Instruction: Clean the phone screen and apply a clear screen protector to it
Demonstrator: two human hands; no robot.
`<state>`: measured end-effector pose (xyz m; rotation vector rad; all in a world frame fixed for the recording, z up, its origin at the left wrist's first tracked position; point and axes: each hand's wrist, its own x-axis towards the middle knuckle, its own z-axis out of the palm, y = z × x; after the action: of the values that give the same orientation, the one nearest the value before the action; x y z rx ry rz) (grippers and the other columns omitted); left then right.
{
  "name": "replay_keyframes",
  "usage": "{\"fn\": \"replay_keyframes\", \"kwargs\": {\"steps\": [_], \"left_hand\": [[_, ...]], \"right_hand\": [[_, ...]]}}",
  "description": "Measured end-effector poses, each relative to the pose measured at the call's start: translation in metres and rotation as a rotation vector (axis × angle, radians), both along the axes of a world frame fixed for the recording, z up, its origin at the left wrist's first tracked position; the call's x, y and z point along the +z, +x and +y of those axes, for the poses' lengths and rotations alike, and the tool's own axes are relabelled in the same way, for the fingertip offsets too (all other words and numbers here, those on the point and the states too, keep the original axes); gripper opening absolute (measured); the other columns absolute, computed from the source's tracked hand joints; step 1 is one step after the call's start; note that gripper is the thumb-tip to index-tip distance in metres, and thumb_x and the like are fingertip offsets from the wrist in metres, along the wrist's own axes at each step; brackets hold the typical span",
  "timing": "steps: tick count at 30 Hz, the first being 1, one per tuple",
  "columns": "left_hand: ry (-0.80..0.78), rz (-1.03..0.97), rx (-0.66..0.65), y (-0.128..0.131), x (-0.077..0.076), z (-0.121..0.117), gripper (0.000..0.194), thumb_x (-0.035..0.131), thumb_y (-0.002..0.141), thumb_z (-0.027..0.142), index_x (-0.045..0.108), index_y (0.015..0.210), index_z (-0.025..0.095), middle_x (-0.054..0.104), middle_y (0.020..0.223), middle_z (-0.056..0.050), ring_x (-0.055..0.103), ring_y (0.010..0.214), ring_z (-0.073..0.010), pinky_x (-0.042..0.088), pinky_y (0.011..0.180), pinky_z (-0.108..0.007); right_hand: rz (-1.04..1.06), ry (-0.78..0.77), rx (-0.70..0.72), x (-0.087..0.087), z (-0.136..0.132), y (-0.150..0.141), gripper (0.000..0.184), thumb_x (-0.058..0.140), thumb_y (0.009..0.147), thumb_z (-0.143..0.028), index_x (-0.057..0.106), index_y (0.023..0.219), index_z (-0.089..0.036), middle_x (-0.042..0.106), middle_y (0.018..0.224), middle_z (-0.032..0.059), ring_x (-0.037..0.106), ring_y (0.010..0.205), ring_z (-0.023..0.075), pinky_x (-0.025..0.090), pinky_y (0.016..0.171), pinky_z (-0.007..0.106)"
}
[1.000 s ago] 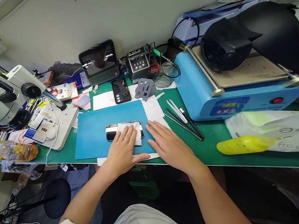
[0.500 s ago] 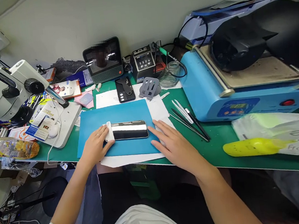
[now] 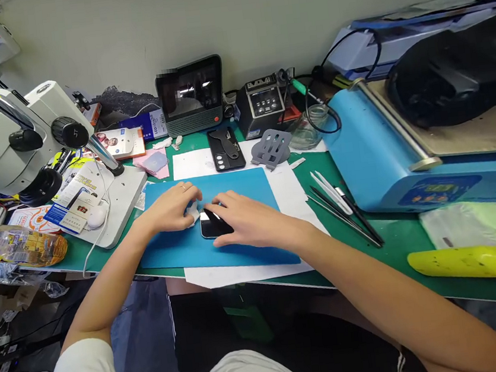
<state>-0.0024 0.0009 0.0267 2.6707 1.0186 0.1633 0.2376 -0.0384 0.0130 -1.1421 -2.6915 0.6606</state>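
Observation:
A smartphone (image 3: pixel 208 223) with a dark, glossy screen lies face up on the blue mat (image 3: pixel 170 254). My right hand (image 3: pixel 249 218) reaches over it from the right, fingers along its far edge and thumb along its near edge, hiding its right part. Just left of the phone, my left hand (image 3: pixel 170 209) pinches a small white wipe (image 3: pixel 194 212) between thumb and fingers. The wipe is close to the phone's left end; whether they touch is unclear.
A white microscope (image 3: pixel 58 130) stands at left. Behind the mat are a black phone case (image 3: pixel 226 148), a grey slotted holder (image 3: pixel 272 147) and a soldering station (image 3: pixel 261 107). Tweezers (image 3: pixel 343 217) lie right, beside a blue heating machine (image 3: pixel 370 160) and yellow bottle (image 3: pixel 467 262).
My right hand has moved left from beside the phone to over it. My left hand, with the wipe, has shifted off the phone's left end. The view has turned slightly left.

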Motion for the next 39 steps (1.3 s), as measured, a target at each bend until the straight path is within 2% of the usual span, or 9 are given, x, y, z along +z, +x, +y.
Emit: {"fn": "replay_keyframes", "kwargs": {"steps": [7, 11, 13, 15, 19, 25, 31, 35, 39], "left_hand": [[-0.138, -0.162, -0.001, 0.005, -0.016, -0.005, 0.035, 0.050, 0.071, 0.022, 0.049, 0.107, 0.021, 0.062, 0.105, -0.009, 0.060, 0.090, -0.0249, 0.050, 0.078, -0.038], [-0.206, -0.107, 0.088, 0.010, -0.018, -0.011, 0.039, 0.057, 0.085, 0.036, 0.051, 0.120, 0.020, 0.064, 0.101, -0.006, 0.063, 0.088, -0.0254, 0.050, 0.077, -0.038], [-0.211, -0.080, 0.114, 0.012, -0.018, -0.012, 0.053, 0.063, 0.090, 0.052, 0.050, 0.130, 0.019, 0.065, 0.102, -0.007, 0.065, 0.091, -0.0271, 0.050, 0.079, -0.038], [-0.188, -0.053, 0.101, 0.014, -0.019, -0.011, 0.072, 0.071, 0.086, 0.064, 0.049, 0.137, 0.018, 0.067, 0.106, -0.008, 0.067, 0.096, -0.0302, 0.051, 0.083, -0.040], [-0.119, -0.006, 0.026, 0.021, -0.022, -0.005, 0.089, 0.078, 0.081, 0.068, 0.045, 0.146, 0.017, 0.067, 0.114, -0.012, 0.065, 0.106, -0.0347, 0.049, 0.091, -0.044], [-0.077, -0.086, -0.046, 0.028, -0.031, 0.005, 0.088, 0.079, 0.078, 0.071, 0.049, 0.140, 0.017, 0.065, 0.115, -0.012, 0.061, 0.102, -0.0326, 0.047, 0.089, -0.042], [-0.113, -0.178, -0.006, 0.023, -0.032, 0.003, 0.078, 0.082, 0.080, 0.063, 0.052, 0.136, 0.019, 0.063, 0.106, -0.007, 0.057, 0.096, -0.0284, 0.045, 0.085, -0.040], [-0.123, -0.165, 0.041, 0.024, -0.033, 0.004, 0.061, 0.085, 0.079, 0.057, 0.058, 0.118, 0.020, 0.061, 0.102, -0.006, 0.055, 0.095, -0.0271, 0.044, 0.083, -0.038], [-0.124, -0.165, 0.047, 0.024, -0.036, 0.006, 0.059, 0.086, 0.076, 0.059, 0.059, 0.111, 0.020, 0.060, 0.100, -0.004, 0.055, 0.094, -0.0258, 0.044, 0.084, -0.037]], "right_hand": [[0.036, 0.023, 0.019, -0.007, 0.009, 0.000, 0.043, 0.075, 0.085, -0.039, 0.065, 0.120, -0.016, 0.062, 0.112, 0.0136, 0.059, 0.106, 0.0333, 0.056, 0.088, 0.050], [0.074, 0.001, 0.000, -0.008, 0.015, 0.014, 0.049, 0.075, 0.085, -0.042, 0.062, 0.125, -0.017, 0.060, 0.117, 0.0140, 0.058, 0.110, 0.0334, 0.057, 0.085, 0.047], [0.098, -0.016, -0.002, -0.009, 0.017, 0.019, 0.049, 0.074, 0.086, -0.043, 0.061, 0.127, -0.017, 0.059, 0.120, 0.0140, 0.058, 0.113, 0.0332, 0.057, 0.086, 0.047], [0.117, -0.020, -0.004, -0.011, 0.019, 0.022, 0.049, 0.073, 0.086, -0.041, 0.061, 0.127, -0.018, 0.060, 0.119, 0.0135, 0.059, 0.113, 0.0330, 0.058, 0.085, 0.047], [0.166, -0.004, -0.025, -0.013, 0.020, 0.023, 0.051, 0.075, 0.083, -0.037, 0.061, 0.129, -0.019, 0.060, 0.118, 0.0130, 0.059, 0.112, 0.0330, 0.058, 0.087, 0.048], [0.234, 0.019, -0.047, -0.015, 0.021, 0.025, 0.058, 0.076, 0.084, -0.043, 0.059, 0.133, -0.017, 0.059, 0.121, 0.0148, 0.058, 0.115, 0.0336, 0.058, 0.093, 0.050], [0.228, 0.086, -0.010, -0.019, 0.020, 0.025, 0.062, 0.072, 0.088, -0.039, 0.052, 0.143, -0.019, 0.057, 0.129, 0.0169, 0.056, 0.122, 0.0348, 0.058, 0.097, 0.053], [0.222, 0.104, -0.020, -0.022, 0.020, 0.024, 0.065, 0.071, 0.087, -0.036, 0.049, 0.147, -0.024, 0.057, 0.132, 0.0167, 0.055, 0.125, 0.0368, 0.058, 0.096, 0.056], [0.215, 0.108, 0.000, -0.022, 0.019, 0.024, 0.060, 0.069, 0.089, -0.036, 0.050, 0.144, -0.023, 0.057, 0.133, 0.0162, 0.055, 0.123, 0.0359, 0.057, 0.095, 0.054]]}}
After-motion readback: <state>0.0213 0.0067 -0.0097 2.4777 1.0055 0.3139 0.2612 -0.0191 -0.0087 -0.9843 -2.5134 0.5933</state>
